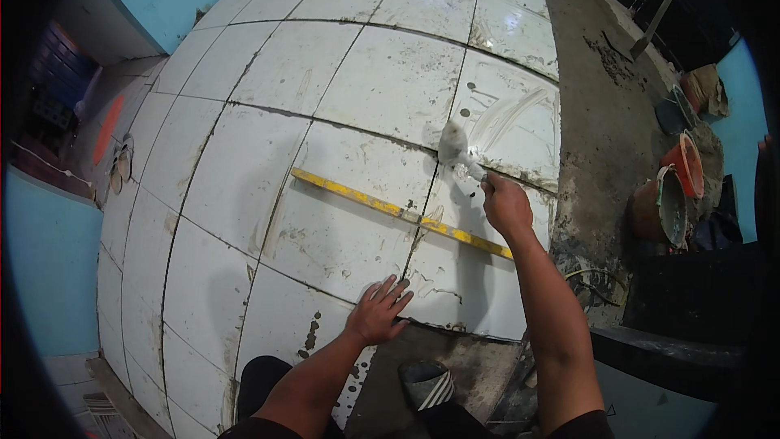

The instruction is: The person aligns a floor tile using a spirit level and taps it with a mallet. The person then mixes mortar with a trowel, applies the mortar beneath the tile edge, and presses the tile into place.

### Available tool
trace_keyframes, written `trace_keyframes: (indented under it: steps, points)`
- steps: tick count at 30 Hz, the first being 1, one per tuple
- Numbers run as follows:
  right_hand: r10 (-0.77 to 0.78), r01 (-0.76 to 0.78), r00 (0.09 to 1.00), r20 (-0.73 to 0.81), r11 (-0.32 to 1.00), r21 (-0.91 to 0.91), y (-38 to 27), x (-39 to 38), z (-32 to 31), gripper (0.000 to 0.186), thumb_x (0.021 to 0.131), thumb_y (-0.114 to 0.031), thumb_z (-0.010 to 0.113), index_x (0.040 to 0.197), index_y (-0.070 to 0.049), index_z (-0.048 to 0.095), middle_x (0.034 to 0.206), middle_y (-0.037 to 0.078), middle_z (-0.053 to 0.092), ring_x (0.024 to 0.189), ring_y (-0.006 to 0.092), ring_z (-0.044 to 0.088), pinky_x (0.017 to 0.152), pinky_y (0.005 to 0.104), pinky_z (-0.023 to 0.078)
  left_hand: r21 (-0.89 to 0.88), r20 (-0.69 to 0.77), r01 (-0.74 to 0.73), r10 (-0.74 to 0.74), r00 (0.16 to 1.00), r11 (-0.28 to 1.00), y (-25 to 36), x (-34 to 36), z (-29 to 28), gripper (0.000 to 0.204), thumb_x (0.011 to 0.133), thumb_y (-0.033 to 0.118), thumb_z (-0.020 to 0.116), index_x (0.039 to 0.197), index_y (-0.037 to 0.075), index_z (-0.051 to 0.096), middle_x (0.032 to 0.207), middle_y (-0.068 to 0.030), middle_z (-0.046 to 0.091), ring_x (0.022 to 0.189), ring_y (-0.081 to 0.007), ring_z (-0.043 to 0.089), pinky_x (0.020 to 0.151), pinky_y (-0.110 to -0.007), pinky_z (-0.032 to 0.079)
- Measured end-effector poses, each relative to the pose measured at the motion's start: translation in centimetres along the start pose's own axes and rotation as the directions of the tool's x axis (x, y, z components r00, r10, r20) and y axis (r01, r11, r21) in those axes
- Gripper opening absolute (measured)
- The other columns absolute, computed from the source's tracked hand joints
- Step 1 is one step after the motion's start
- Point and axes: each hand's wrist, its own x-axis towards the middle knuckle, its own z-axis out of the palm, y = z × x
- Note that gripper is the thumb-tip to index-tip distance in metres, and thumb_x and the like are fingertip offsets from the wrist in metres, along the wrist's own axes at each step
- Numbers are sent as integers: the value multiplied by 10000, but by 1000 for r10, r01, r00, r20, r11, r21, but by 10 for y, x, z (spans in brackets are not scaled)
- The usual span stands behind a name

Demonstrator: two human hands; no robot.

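My right hand [509, 205] is closed round the handle of a trowel [452, 145], whose greyish, mortar-smeared blade hangs over or touches the joint between white floor tiles; which of the two I cannot tell. My left hand [380, 309] lies with fingers spread on a white tile [341, 248] near the front edge of the laid tiles, holding nothing. Between the hands a long yellow spirit level [366, 202] lies slantwise across two tiles, its right end close to my right forearm. Smears of grey mortar mark the tiles around the trowel.
Bare grey screed [597, 130] runs along the right, and more shows by my slipper [426, 384]. At the right stand a mortar-coated bucket [660, 207], an orange bucket [685, 164] and a dark bucket [676, 110]. A long-handled tool [660, 16] leans farther back. Sandals [122, 164] lie left.
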Motion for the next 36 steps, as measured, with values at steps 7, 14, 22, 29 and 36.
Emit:
trace_keyframes:
  steps: [7,14,22,29,36]
  points:
    - [35,-33,999,38,998,-49,10,-5,8,220,1013,-241,552,1082,-66,666,995,195,716,962,412,683,846,527,532,14,0,-35,35,999,999,5,3,1,662,878,439,730,1447,150,555,1576,-94,458,1509,-312,354,1199,-505,290]
    - [56,-56,997,-49,998,8,12,-18,22,209,1016,-235,546,1093,-80,663,961,196,710,963,409,679,843,529,527,0,9,-37,37,999,999,5,8,-3,667,881,436,732,1454,150,548,1597,-83,432,1518,-307,335,1207,-498,276]
    - [116,-98,991,-62,966,240,28,-37,-12,322,1018,-243,573,1272,-72,676,1040,239,721,959,445,678,841,487,527,0,31,-4,4,999,1000,4,2,-1,639,908,454,691,1456,157,550,1611,-76,413,1535,-297,300,1221,-490,247]
    - [504,-319,855,-121,696,643,138,-157,-32,420,1050,-246,587,1361,35,611,818,49,626,640,94,513,565,294,445,19,-3,-31,31,1000,999,6,6,7,678,894,493,682,1463,149,550,1575,-109,457,1525,-323,315,1215,-514,254]
    - [786,-501,618,-30,423,755,223,-169,-12,318,1054,-267,571,1256,-36,656,777,10,573,564,114,516,493,309,417,22,-17,-13,13,1000,1000,13,8,-4,636,873,444,717,1400,109,600,1551,-136,469,1501,-351,347,1198,-534,271]
